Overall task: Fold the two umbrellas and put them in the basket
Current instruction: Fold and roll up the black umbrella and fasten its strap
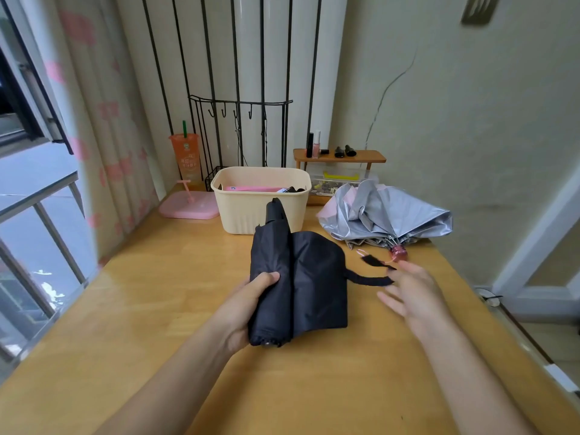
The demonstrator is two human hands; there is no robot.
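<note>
While behind black umbrella (314, 284), basket (251, 215) with pink item (251, 189).

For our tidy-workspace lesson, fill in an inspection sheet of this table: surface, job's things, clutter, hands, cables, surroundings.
Surface: glossy wooden table.
Job's things: black umbrella partly rolled, strap loose; silver umbrella collapsed, unrolled, at right; basket behind, things inside.
Clutter: pink stand, orange cup, small shelf with bottles.
Hands: left hand grips black umbrella; right hand open beside strap.
Cables: none sure; thin strands hang on hook rack.
Surroundings: curtain and window left, wall right.
</note>
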